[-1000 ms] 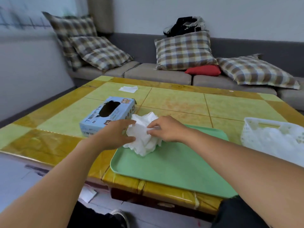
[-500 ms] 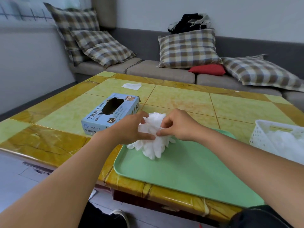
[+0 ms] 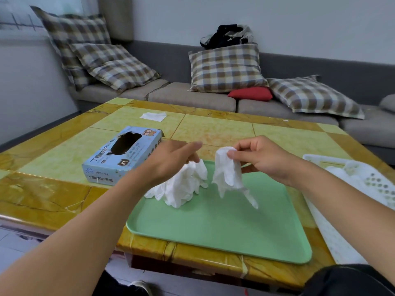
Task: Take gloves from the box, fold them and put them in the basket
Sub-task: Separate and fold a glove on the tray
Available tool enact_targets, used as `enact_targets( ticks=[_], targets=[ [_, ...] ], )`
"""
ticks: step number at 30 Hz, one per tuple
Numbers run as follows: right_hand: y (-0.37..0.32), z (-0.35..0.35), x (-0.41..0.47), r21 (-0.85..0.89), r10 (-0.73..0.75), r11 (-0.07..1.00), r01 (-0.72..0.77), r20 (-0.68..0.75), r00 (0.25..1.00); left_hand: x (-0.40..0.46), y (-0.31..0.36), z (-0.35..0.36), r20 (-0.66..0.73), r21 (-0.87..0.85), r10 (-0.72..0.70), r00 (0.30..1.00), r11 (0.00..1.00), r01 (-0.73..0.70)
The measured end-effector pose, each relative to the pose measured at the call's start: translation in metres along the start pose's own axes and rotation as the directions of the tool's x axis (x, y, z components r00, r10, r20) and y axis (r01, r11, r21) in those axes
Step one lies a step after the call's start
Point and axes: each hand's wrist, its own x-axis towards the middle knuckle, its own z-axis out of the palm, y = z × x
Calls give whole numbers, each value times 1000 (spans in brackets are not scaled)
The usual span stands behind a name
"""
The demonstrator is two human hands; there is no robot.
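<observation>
My left hand (image 3: 171, 161) holds a bunch of white gloves (image 3: 181, 186) that hangs down to the green tray (image 3: 224, 229). My right hand (image 3: 263, 159) pinches a single white glove (image 3: 228, 174) by its cuff, and it dangles just above the tray, apart from the bunch. The blue glove box (image 3: 121, 154) lies on the table to the left of my left hand, its dark oval opening facing up. A white basket (image 3: 363, 184) with white gloves inside stands at the right edge.
The tray lies on a yellow and green tiled table (image 3: 213, 131). A white scrap (image 3: 153, 116) lies on the table's far left. Behind the table runs a grey sofa (image 3: 192, 95) with checked cushions and a red cushion (image 3: 250, 94).
My hands have lifted and moved apart. One glove has come away from the bunch in my right hand, while the rest stays in my left.
</observation>
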Motion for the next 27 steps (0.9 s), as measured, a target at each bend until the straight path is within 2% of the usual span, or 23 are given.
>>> enact_targets(
  ticks=[1, 3, 5, 7, 8, 9, 11, 12, 13, 15, 17, 18, 22, 24, 27],
  targets=[
    [0, 4, 0, 32, -39, 999, 39, -11, 999, 0, 9, 6, 106, -148, -76, 991, 985, 92],
    [-1, 12, -2, 43, -105, 993, 105, -16, 994, 2, 20, 21, 321, -287, -158, 934, 923, 255],
    [-1, 15, -5, -20, -139, 990, 140, 46, 989, 5, 23, 35, 440, -394, -140, 887, 858, 331],
    [0, 12, -9, -78, -151, 983, 163, 147, 978, 8, 25, 44, 425, -499, -104, 899, 801, 329],
    [0, 8, -11, -38, -154, 986, 161, 146, 977, 10, 25, 47, 377, -554, -121, 918, 766, 327],
    [0, 1, -13, 57, -148, 988, 144, 82, 986, 11, 27, 50, 326, -608, -144, 934, 725, 324],
    [2, -14, -14, 272, -67, 957, 103, -138, 988, 15, 27, 51, 246, -682, -169, 954, 669, 295],
    [6, -21, -14, 298, 2, 952, 68, -228, 974, 15, 29, 51, 236, -711, -163, 958, 643, 285],
    [11, -26, -14, 287, 86, 958, -11, -249, 965, 15, 32, 51, 238, -738, -147, 960, 616, 277],
    [23, -24, -16, 269, 249, 938, -218, -86, 965, 13, 37, 50, 252, -770, -100, 962, 582, 262],
    [29, -17, -20, 313, 293, 899, -306, 89, 952, 9, 43, 51, 291, -772, -36, 956, 582, 256],
    [32, -18, -19, 365, 262, 887, -283, 108, 959, 8, 45, 52, 298, -756, -16, 955, 606, 246],
    [14, -25, -19, 599, 77, 799, -52, -16, 997, 9, 43, 56, 271, -691, -16, 963, 692, 206],
    [8, -27, -22, 584, 53, 812, -4, -67, 996, 10, 41, 55, 281, -665, -25, 959, 716, 213],
    [6, -25, -28, 524, 60, 851, -33, -35, 998, 7, 40, 51, 329, -627, 22, 944, 753, 200]
  ],
)
